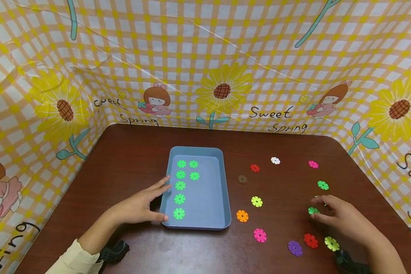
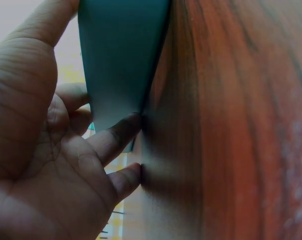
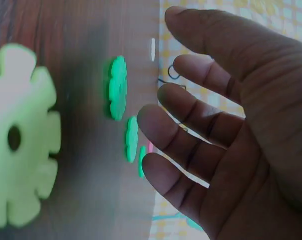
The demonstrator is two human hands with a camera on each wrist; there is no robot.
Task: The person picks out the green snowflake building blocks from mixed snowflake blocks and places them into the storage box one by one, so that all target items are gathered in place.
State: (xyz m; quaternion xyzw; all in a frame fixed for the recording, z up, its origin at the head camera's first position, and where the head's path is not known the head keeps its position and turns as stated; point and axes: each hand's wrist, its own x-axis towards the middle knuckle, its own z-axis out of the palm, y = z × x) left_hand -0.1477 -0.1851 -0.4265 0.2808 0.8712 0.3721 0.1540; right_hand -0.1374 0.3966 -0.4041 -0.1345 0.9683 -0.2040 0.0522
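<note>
We rest our left hand (image 1: pixel 135 207), fingers spread and relaxed, against the left side of a blue tray (image 1: pixel 209 198) — seven green discs (image 1: pixel 180 185) (five in one column, two in another) lie inside — while our right hand (image 1: pixel 346 219), empty, fingers loosely bent, hovers near loose green discs (image 1: pixel 323 185) on the brown table (image 1: pixel 133 156).

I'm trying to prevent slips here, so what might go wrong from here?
The right hand may fumble the nearest green disc, which is thin and lies flat. The black wrist mount could brush the yellow-green disc right beside it. The left hand, touching the tray, might jolt it and shift the green discs inside.
</note>
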